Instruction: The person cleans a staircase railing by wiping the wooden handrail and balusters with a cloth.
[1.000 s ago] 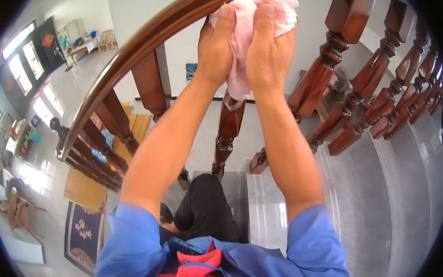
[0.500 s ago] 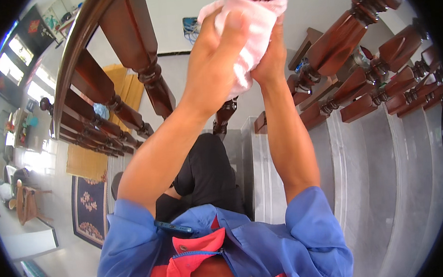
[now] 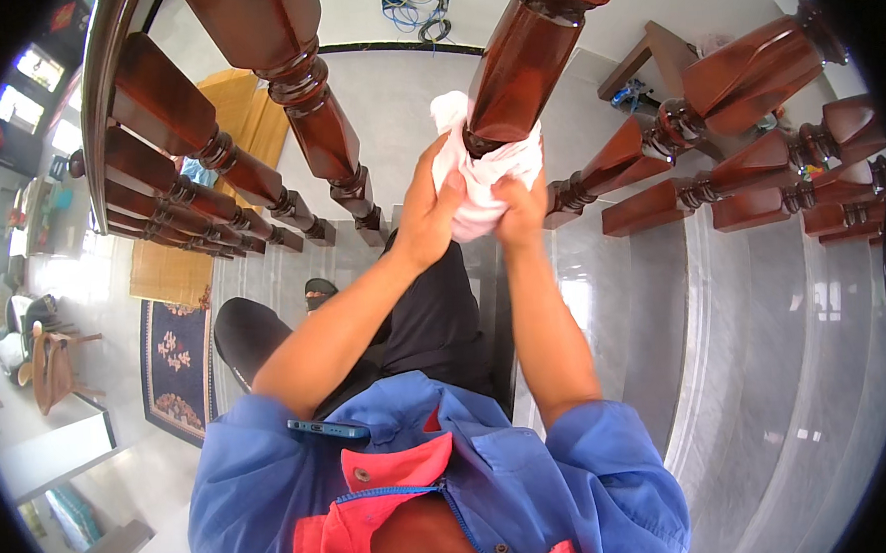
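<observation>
A pale pink cloth (image 3: 479, 199) is wrapped around the lower part of a glossy dark red-brown wooden baluster (image 3: 524, 57), just below a turned ring. My left hand (image 3: 428, 212) grips the cloth from the left side, its thumb pressed on the front. From the right, my right hand (image 3: 522, 204) closes on the same cloth, thumb also in front. Both hands' fingers curl behind the baluster and are partly hidden. The baluster's foot is hidden behind the cloth and my hands.
More balusters (image 3: 304, 114) run along the left under a curved handrail (image 3: 103, 104), and others (image 3: 690, 118) slope away on the right. Grey stone steps (image 3: 738, 361) descend at the right. A dark patterned rug (image 3: 177, 370) and a wooden chair (image 3: 55, 367) lie beyond at the left.
Both hands have slid down the baluster with the cloth, from its upper part to a lower section nearer my body. The view has tilted, so more of the baluster shows above the cloth.
</observation>
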`<state>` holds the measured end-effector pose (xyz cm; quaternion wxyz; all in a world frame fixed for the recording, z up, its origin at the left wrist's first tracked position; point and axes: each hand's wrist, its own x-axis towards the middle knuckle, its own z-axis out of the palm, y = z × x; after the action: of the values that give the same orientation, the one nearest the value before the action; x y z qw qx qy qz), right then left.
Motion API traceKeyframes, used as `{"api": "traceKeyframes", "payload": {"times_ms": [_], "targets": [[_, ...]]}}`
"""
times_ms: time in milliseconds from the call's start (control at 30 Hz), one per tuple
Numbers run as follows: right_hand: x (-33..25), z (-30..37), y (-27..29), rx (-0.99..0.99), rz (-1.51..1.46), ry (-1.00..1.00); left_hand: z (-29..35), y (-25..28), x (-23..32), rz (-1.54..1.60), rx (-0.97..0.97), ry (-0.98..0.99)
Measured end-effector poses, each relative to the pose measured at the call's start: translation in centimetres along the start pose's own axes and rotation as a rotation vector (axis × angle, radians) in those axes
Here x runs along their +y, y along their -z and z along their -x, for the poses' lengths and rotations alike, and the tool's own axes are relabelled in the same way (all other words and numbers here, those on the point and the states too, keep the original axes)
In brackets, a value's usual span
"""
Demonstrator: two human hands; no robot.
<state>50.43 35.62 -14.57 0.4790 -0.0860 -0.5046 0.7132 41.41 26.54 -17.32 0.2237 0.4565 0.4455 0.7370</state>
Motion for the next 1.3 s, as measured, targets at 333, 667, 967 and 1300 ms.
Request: {"api": "traceKeyframes", "payload": {"times_ms": [333, 667, 967, 1300], "targets": [[1.6, 0.2, -0.4, 0.056, 0.111, -0.001, -2.9, 0.8, -2.0, 0.442, 0.036, 0.168], [10.6, 6.4, 4.1, 0.274, 0.165, -0.144, 1.6, 5.4, -10.1, 0.224, 0.054, 0.601], [11.0, 2.6, 7.6, 0.192, 0.109, -0.526, 0.2, 4.9, -8.3, 0.254, -0.041, 0.756], [3.3, 11.8, 4.2, 0.515, 0.153, -0.092, 8.3, -2.2, -1.9, -0.346, 0.032, 0.308]]}}
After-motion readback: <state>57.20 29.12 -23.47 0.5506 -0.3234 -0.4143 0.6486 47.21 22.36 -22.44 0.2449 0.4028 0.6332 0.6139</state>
